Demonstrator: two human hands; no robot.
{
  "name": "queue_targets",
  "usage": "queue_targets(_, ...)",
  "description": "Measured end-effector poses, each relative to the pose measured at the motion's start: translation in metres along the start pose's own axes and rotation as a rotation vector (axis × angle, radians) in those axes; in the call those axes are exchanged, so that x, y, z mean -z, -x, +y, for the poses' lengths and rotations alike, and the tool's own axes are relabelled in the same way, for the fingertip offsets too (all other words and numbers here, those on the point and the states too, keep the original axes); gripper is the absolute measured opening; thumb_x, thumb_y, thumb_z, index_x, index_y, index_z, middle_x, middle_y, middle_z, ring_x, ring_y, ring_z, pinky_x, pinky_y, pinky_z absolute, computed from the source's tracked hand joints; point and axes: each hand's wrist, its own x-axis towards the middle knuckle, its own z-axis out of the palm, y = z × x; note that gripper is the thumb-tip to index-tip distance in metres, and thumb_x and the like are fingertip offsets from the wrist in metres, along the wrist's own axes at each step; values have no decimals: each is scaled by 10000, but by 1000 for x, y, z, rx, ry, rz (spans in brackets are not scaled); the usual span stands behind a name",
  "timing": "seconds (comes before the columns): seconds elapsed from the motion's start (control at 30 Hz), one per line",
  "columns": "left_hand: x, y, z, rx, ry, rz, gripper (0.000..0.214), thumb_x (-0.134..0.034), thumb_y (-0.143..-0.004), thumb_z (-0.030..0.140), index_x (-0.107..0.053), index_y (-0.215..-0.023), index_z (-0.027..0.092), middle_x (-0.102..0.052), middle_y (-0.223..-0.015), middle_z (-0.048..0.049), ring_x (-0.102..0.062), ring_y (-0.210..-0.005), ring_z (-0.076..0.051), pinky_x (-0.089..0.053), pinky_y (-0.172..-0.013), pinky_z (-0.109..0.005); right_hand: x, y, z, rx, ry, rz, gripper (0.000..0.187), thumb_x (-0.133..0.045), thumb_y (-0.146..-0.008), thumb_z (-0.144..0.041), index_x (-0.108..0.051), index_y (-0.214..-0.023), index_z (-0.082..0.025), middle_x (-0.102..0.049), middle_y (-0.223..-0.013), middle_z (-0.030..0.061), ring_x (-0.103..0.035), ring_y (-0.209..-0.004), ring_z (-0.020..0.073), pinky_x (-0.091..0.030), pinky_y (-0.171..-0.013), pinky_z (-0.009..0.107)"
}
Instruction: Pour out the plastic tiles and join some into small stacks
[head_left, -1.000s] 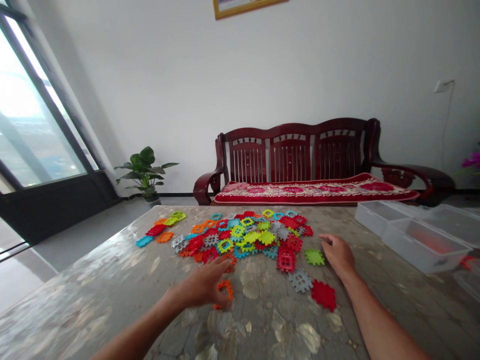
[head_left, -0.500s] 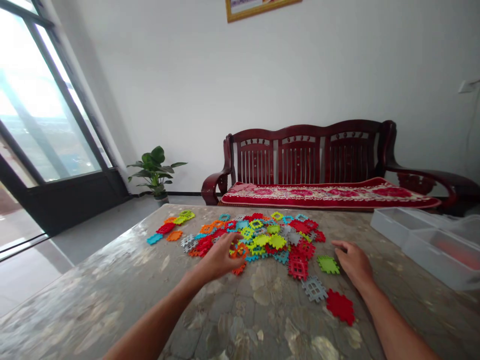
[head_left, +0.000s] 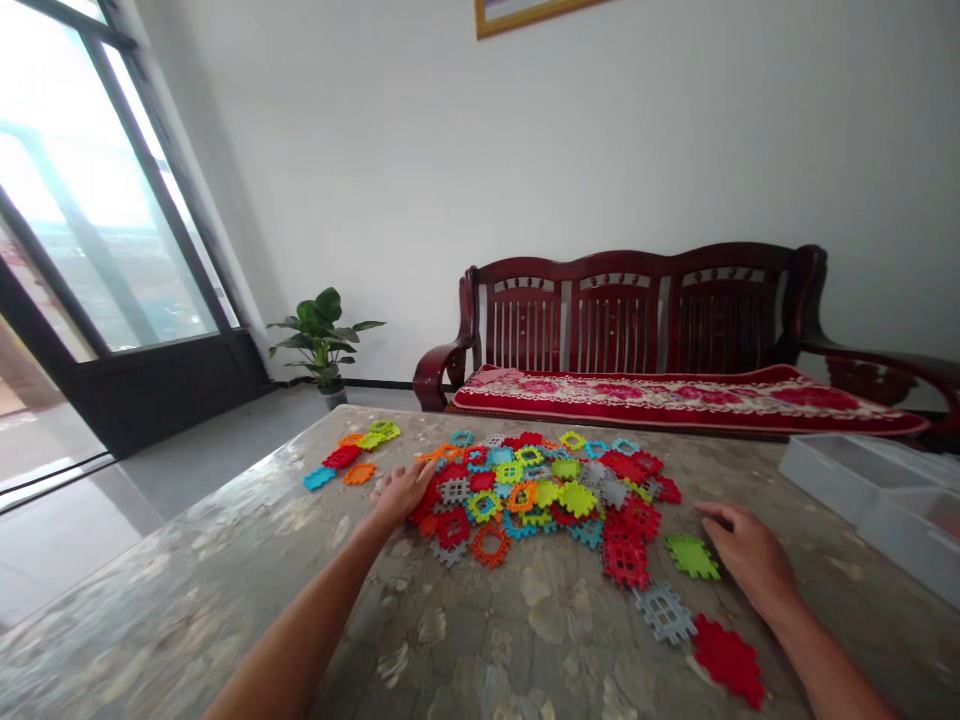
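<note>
A heap of flat, notched plastic tiles (head_left: 540,485) in red, orange, yellow-green, blue and grey lies spread on a marbled table (head_left: 525,640). My left hand (head_left: 401,492) rests palm down at the heap's left edge, fingers stretched toward the red and grey tiles there. My right hand (head_left: 750,555) lies on the table to the right, fingers loosely curled, beside a green tile (head_left: 691,556). Nearer to me lie a grey grid tile (head_left: 664,610) and a red tile (head_left: 727,660). An orange frame tile (head_left: 491,543) sits at the heap's near edge.
A small separate group of tiles (head_left: 352,455) lies at the table's far left. Clear plastic boxes (head_left: 870,480) stand at the right edge. Behind the table are a dark wooden bench (head_left: 645,330) with a red cushion, a potted plant (head_left: 324,335) and a large window at left.
My left hand moved from near an orange frame tile on the near table forward and left to the heap's left edge. The view shifted left. My right hand stayed beside the green tile.
</note>
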Motion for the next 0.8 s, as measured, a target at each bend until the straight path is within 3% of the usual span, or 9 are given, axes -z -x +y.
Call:
queue_targets(0.13,0,5,7,-60,40,-65,483,-306,-923,507,-638,-1204,296,-677,-1211,-27,-537,-1214,-265,-388,-1041,-404,-3,-3,9,20,-19,-3,408,-451,-703,-413,-748,-915,-230,-722,-1022,80,-656,-952,270,-491,-842,380)
queue_targets(0.2,9,-1,3,-27,31,-45,530,-256,-935,519,-653,-1176,263,-681,-1198,-53,-567,-1167,-264,-403,-1020,-397,-4,-4,15,23,-26,0,407,-455,-699,-429,-748,-909,-241,-723,-1025,79,-660,-944,277,-495,-843,395)
queue_targets(0.3,28,-24,-16,113,-92,143,538,-287,-918,554,-607,-1252,280,-584,-1353,-92,-467,-1278,-334,-320,-1064,-532,-6,-7,22,25,-47,-3,403,-467,-681,-453,-750,-881,-248,-731,-999,82,-667,-933,290,-500,-855,415)
queue_targets(0.37,38,-45,-35,221,-161,206,557,-315,-897,587,-557,-1315,309,-470,-1471,-97,-342,-1369,-387,-238,-1064,-647,-6,-9,26,19,-60,-9,403,-479,-665,-471,-749,-868,-251,-734,-994,82,-669,-942,300,-502,-863,426)
queue_targets(0.53,41,-98,-83,386,-161,153,710,-314,-832,719,-449,-1410,331,-290,-1572,-131,-141,-1434,-471,-200,-978,-772,-7,-11,32,10,-79,-9,376,-512,-624,-493,-743,-809,-261,-742,-977,82,-668,-969,323,-501,-906,451)
queue_targets(0.67,36,-132,-110,460,-88,108,765,-309,-791,776,-401,-1431,366,-257,-1580,-138,-138,-1408,-537,-220,-908,-814,-8,-13,35,2,-75,-13,349,-520,-613,-494,-738,-782,-279,-745,-967,81,-669,-980,334,-502,-926,473)
queue_targets(0.8,31,-153,-125,509,-76,32,788,-318,-760,805,-436,-1407,370,-225,-1593,-125,-173,-1377,-579,-237,-906,-807,-9,-14,40,18,-37,-7,327,-526,-625,-477,-737,-780,-281,-740,-983,84,-667,-989,327,-505,-940,463)
